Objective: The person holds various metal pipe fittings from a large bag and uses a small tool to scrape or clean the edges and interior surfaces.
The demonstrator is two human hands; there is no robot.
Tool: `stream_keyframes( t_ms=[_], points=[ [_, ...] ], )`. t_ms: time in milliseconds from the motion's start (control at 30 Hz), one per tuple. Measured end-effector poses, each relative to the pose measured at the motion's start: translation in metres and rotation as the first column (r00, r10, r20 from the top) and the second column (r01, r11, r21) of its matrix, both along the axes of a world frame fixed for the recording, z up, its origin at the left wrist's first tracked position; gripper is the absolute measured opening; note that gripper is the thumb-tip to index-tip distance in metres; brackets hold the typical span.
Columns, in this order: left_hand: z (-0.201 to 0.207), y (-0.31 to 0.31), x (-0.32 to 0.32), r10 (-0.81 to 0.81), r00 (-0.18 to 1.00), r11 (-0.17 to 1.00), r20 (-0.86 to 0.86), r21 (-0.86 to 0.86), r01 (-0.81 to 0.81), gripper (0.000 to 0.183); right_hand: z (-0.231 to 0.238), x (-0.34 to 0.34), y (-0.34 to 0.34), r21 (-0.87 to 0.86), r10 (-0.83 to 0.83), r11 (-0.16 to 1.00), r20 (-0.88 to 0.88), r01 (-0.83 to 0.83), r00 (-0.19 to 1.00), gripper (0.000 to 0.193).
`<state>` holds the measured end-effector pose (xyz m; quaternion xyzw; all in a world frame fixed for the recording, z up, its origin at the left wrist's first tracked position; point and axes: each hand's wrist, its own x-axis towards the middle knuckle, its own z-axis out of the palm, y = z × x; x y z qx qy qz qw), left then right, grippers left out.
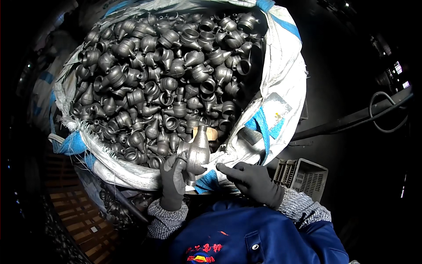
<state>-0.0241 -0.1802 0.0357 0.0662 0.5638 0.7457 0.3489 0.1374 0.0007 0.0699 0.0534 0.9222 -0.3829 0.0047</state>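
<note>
My left hand (173,180), in a dark grey glove, grips a dull grey metal casting (198,152) by its side. This bulbous piece has a narrow neck pointing up and is held over the near rim of a big white woven bag (285,75). Just right of the casting is my gloved right hand (257,181), its index finger extended toward the piece and its other fingers curled in. What those curled fingers hold, if anything, is hidden. Many similar castings (176,68) lie heaped inside the bag.
Blue straps (263,127) hang at the bag's rim. A grey plastic crate (310,180) stands at the right, below a dark pole (334,125) with a looped cable. Brown slatted boards (81,211) are at the lower left. A tan block (206,133) lies behind the held casting.
</note>
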Motion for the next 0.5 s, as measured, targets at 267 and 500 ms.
stream_keyframes(
  t_ms=[267, 500],
  points=[
    [-0.009, -0.003, 0.003, 0.065, 0.965, 0.995, -0.253, -0.056, -0.081, 0.021, -0.015, -0.006, 0.007, -0.695, -0.05, 0.689, 0.239, 0.206, 0.97, 0.036],
    [-0.001, -0.004, 0.003, 0.038, 0.999, 0.999, -0.02, 0.015, -0.038, 0.025, -0.016, -0.008, 0.005, -0.639, -0.158, 0.742, 0.125, 0.201, 0.98, 0.039]
  ],
)
